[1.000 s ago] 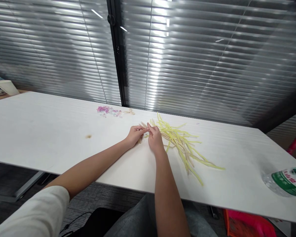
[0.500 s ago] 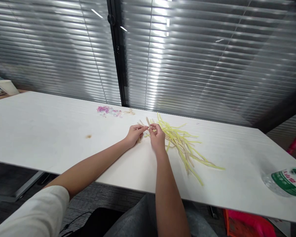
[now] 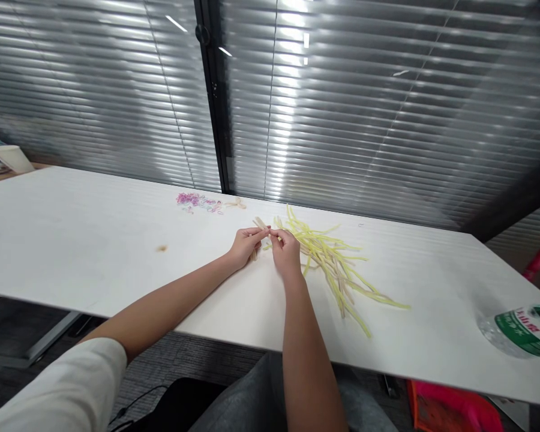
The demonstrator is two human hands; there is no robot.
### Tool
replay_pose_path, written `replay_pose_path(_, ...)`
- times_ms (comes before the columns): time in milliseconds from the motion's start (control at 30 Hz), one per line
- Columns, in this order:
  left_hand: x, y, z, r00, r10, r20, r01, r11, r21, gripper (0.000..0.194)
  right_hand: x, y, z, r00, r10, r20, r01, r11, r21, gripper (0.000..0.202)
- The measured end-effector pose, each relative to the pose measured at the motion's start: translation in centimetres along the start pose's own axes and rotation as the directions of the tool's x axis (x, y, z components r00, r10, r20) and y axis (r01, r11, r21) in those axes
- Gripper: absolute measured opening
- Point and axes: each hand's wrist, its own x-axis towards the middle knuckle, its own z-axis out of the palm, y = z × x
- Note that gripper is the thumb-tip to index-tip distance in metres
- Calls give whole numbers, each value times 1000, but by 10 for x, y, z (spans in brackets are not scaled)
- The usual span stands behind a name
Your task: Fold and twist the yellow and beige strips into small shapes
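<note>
My left hand [image 3: 245, 247] pinches a beige pipe cleaner [image 3: 261, 223], whose pale ends stick out above the fingers and below them. Fingertips of my right hand [image 3: 287, 249] meet those of the left on the same piece, closed in a pinch; the exact spot they grip is hidden. Just right of my right hand lies a loose heap of yellow and beige pipe cleaners [image 3: 335, 258]. Farther back on the left, a small beige twisted shape [image 3: 237, 203] rests beside a scatter of pink and purple small elastic bands [image 3: 191, 200].
The white table [image 3: 94, 240] runs up to a window with blinds [image 3: 364, 120]. A clear plastic bottle with a green label [image 3: 524, 330] lies near the right edge. A white cup-like container [image 3: 14, 159] is at the far left. A brown stain [image 3: 161, 248] marks the tabletop.
The beige end that stood up between my fingertips has swung left and now lies over my left hand. My right hand has shifted slightly left; the heap has not moved.
</note>
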Motion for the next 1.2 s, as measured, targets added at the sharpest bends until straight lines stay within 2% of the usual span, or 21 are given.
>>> replay_pose_path(267,1,2,0,1000,-11,2,11,1000,-24,34,-2,-2,0,999,-8,53,13,997,-76,19)
replay_pose_path(633,0,-1,-1,1000,15,11,-15,1000,17,29,-3,0,-1,998,-38,40,42,994,-105,15)
replay_pose_path(1033,0,-2,0,999,37,-7,-37,999,8,28,-2,1,2,999,-32,-13,31,997,-69,16)
replay_pose_path(1200,-2,7,4,1000,24,0,-24,989,-144,31,0,3,4,993,58,-103,-53,998,44,16)
